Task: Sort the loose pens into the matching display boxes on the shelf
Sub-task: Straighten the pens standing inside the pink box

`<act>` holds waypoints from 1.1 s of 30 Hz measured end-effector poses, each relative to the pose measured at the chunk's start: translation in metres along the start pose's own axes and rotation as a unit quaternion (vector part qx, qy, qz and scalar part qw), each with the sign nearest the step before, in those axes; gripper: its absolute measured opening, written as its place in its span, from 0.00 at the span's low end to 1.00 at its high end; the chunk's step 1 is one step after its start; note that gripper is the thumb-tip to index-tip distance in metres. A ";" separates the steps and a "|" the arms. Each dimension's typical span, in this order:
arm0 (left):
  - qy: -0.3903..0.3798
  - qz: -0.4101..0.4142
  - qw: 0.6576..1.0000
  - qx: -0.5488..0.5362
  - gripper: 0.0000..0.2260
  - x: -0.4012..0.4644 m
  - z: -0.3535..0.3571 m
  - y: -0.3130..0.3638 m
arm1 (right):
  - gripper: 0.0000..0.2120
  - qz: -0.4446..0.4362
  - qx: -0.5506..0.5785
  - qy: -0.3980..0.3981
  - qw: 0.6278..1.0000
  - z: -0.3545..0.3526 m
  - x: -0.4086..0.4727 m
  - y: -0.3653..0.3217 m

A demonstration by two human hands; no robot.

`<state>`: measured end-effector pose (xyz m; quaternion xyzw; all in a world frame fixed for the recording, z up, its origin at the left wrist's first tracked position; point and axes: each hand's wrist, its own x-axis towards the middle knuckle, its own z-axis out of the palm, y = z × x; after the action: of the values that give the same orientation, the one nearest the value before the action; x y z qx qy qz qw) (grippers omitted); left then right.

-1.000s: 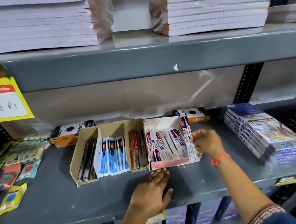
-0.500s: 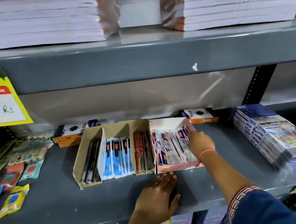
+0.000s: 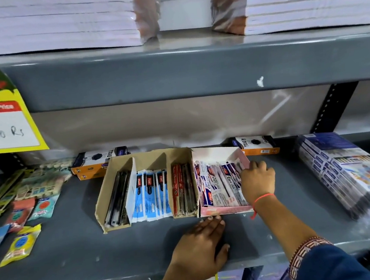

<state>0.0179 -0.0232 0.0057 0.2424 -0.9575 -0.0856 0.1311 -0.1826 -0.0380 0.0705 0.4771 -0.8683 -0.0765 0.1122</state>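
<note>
Overhead, paper stacks [image 3: 55, 21] sit on the upper shelf. Below, the grey shelf [image 3: 77, 251] carries a brown box [image 3: 107, 192] with black, blue and red pens [image 3: 149, 193] in separate compartments, touching a pink box [image 3: 226, 210] of white pens on its right. Book packs [image 3: 345, 169] lie far right, sachets [image 3: 20, 243] far left. The left hand [image 3: 199, 251] lies flat, fingers spread, fingertips at the pink box's front. The right hand [image 3: 257, 180] curls over that box's right wall; whether it holds a pen, I cannot tell.

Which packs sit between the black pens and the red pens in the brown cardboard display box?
In the head view, blue-and-white pen packs fill the middle compartment, between the black pens and red pens.
</note>
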 end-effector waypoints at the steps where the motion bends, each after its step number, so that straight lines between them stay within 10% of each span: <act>1: -0.006 0.001 1.000 -0.002 0.25 0.000 0.000 0.000 | 0.16 -0.001 0.003 -0.002 1.000 0.001 -0.001 0.000; 33: 0.019 0.002 1.000 -0.005 0.25 -0.001 -0.003 0.001 | 0.15 0.040 0.218 -0.159 0.962 -0.011 0.009 -0.004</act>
<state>0.0192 -0.0221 0.0085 0.2409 -0.9550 -0.0855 0.1506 -0.1811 -0.0483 0.0811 0.4370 -0.8888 0.0440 -0.1308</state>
